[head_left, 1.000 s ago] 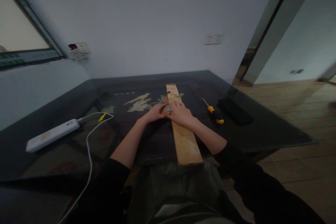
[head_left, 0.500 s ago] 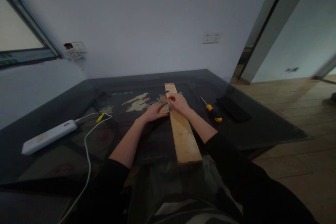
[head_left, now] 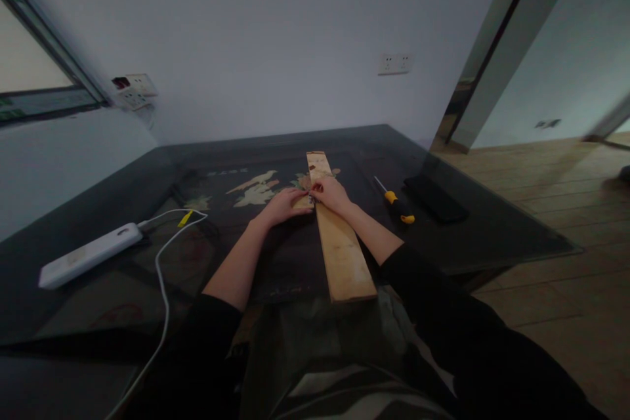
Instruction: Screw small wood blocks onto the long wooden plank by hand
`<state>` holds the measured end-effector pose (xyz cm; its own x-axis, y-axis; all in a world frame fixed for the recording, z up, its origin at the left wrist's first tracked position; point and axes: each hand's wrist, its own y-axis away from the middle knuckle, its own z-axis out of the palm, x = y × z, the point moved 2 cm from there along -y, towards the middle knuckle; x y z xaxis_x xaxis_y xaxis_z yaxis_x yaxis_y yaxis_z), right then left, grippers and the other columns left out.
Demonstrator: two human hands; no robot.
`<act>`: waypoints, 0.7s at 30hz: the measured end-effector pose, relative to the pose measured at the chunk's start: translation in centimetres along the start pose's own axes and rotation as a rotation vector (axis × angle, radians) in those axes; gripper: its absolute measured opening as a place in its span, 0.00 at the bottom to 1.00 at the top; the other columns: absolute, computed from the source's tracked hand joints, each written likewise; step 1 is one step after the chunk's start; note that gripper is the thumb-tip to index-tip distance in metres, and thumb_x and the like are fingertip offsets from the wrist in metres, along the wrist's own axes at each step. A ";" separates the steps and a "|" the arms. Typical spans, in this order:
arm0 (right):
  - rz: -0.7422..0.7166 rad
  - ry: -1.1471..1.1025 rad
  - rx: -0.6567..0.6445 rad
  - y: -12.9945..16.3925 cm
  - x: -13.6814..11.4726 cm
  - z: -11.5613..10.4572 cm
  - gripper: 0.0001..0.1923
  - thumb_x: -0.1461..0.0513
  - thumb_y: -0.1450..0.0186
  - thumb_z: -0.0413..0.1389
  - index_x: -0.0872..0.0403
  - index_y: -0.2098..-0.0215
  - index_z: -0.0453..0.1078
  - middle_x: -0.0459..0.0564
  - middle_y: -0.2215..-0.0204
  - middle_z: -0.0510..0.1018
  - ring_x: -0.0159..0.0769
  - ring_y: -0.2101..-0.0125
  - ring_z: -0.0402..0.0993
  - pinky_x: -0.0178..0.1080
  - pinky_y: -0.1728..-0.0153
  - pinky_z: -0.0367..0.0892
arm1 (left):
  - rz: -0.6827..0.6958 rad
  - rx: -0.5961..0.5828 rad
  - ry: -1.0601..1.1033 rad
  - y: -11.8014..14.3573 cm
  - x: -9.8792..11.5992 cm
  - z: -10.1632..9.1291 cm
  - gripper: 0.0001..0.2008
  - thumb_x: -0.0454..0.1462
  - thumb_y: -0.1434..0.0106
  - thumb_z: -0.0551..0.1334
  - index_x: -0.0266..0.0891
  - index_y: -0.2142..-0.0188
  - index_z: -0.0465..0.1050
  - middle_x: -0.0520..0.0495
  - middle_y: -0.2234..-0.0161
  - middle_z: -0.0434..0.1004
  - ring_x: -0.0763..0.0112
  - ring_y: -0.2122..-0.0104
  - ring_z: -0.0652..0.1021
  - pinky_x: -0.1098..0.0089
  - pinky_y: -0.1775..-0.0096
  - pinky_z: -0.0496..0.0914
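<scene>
On a dark glass-topped table (head_left: 123, 275), a long wooden plank (head_left: 342, 256) lies with its long axis running away from the person, its near end overhanging the table edge. Both hands meet at the plank's left edge, past its middle. The left hand (head_left: 281, 205) rests flat and open, fingers pressing beside a small metal hinge (head_left: 311, 199). The right hand (head_left: 332, 193) sits on the plank just right of the hinge, fingers curled toward it; whether it pinches anything cannot be told. A yellow-handled screwdriver (head_left: 396, 203) lies near, right of the plank.

Small metal piece (head_left: 312, 199) between the hands, too small to identify
</scene>
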<state>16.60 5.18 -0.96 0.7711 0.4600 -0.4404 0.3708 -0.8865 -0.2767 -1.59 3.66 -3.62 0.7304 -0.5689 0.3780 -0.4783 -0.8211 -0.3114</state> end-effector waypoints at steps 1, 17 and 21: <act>-0.007 0.024 -0.002 -0.2 -0.1 0.0 0.10 0.57 0.33 0.58 0.55 0.61 0.78 0.51 0.61 0.80 0.36 0.61 0.74 0.34 0.61 0.65 | -0.001 0.002 -0.002 0.0 0.0 0.1 0.28 0.52 0.43 0.68 0.42 0.46 0.75 0.39 0.48 0.76 0.53 0.48 0.75 0.57 0.45 0.67; -0.190 0.426 -0.085 -1.0 -2.1 -0.5 0.15 0.54 0.30 0.54 0.53 0.52 0.74 0.59 0.52 0.78 0.48 0.50 0.74 0.43 0.55 0.69 | -0.040 0.054 0.065 0.1 -0.5 1.3 0.30 0.52 0.44 0.68 0.37 0.48 0.73 0.36 0.51 0.78 0.50 0.50 0.76 0.53 0.47 0.68; -0.190 0.429 -0.057 -1.0 -2.1 -0.4 0.15 0.53 0.30 0.54 0.55 0.53 0.74 0.58 0.53 0.78 0.48 0.52 0.75 0.41 0.57 0.69 | -0.057 0.042 0.026 0.1 -0.5 1.3 0.29 0.52 0.44 0.68 0.37 0.48 0.74 0.37 0.52 0.78 0.49 0.50 0.76 0.53 0.48 0.68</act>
<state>14.84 5.07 0.56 0.8265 0.5629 0.0101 0.5450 -0.7954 -0.2654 -1.35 3.95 -4.98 0.7427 -0.5227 0.4186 -0.4148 -0.8498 -0.3251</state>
